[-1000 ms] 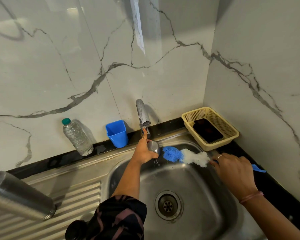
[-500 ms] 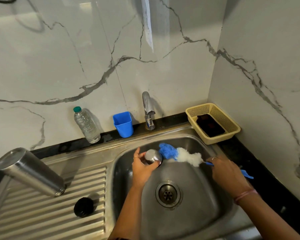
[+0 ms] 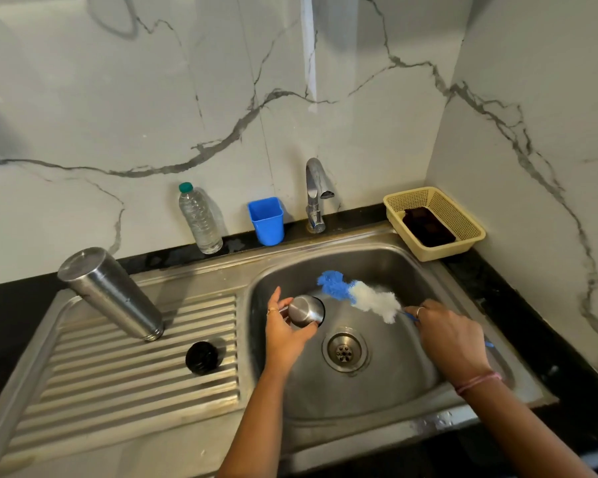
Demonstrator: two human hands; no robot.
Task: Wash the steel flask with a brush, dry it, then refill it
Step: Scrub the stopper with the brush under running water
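Observation:
The steel flask (image 3: 113,293) stands upside down on the ribbed drainboard (image 3: 101,381), left of the basin. Its black stopper (image 3: 201,357) lies on the ribs nearby. My left hand (image 3: 285,334) grips the small steel cap (image 3: 305,311) of the flask over the sink basin (image 3: 387,381), with the cap's opening facing right. My right hand (image 3: 451,339) holds the thin blue handle of the brush (image 3: 358,296). The brush's blue and white bristle head lies just right of the cap, its blue tip close to the cap's rim.
A tap (image 3: 315,194) stands at the back of the sink. A blue plastic cup (image 3: 266,220) and a clear water bottle (image 3: 200,219) stand on the black ledge. A cream basket (image 3: 461,215) holding a dark sponge sits at the right corner. The drain (image 3: 345,349) is in mid-basin.
My left hand came down from the tap and now holds the steel cap lower over the basin. The brush head stays beside it. The view pulled back, showing more of the flask and drainboard.

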